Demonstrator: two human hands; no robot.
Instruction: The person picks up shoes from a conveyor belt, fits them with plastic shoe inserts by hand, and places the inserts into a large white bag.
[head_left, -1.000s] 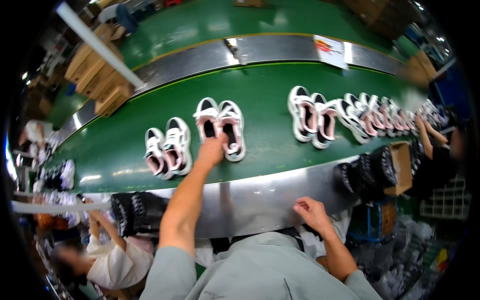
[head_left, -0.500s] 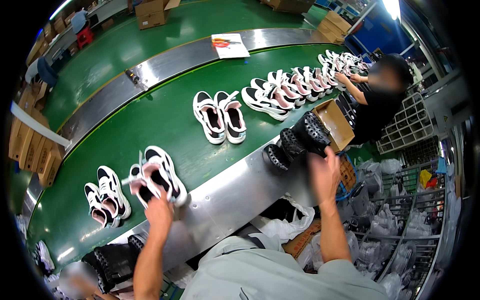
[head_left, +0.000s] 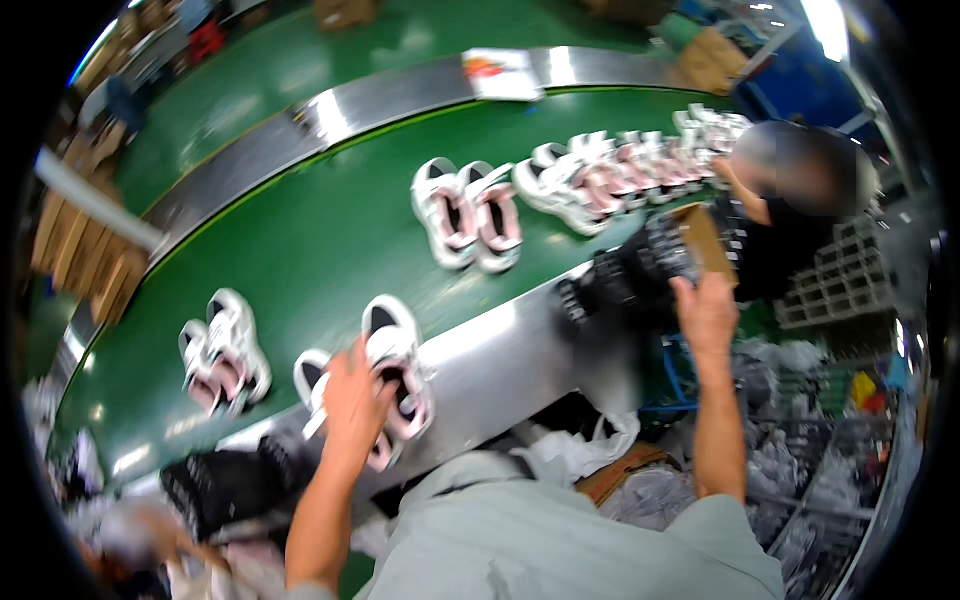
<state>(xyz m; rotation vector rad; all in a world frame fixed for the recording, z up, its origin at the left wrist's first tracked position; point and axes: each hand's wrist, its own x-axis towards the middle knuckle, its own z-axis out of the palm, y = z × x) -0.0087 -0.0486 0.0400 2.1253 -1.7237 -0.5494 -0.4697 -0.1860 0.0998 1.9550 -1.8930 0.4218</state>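
My left hand (head_left: 358,395) is closed over a pair of white, black and pink sneakers (head_left: 392,335) at the near edge of the green conveyor belt (head_left: 330,245). It covers part of both shoes, whose heels reach across the metal rim (head_left: 490,370). My right hand (head_left: 707,310), smeared by motion, has its thumb and fingers apart beside a cardboard box (head_left: 712,240) and several black knobby-surfaced things (head_left: 640,265). Whether it touches them I cannot tell. Another sneaker pair (head_left: 228,352) stands to the left, and one more pair (head_left: 467,215) farther along the belt.
A row of sneakers (head_left: 620,170) runs right toward a co-worker (head_left: 790,215) in black. More black knobby things (head_left: 235,480) lie at the near left, by another person's blurred head. Wire racks with plastic bags (head_left: 790,440) stand right. White paper (head_left: 502,75) lies on the far rim.
My left hand has drawn the sneakers toward me, onto the metal rim. My right hand has moved up toward the cardboard box. The whole view has shifted and blurred.
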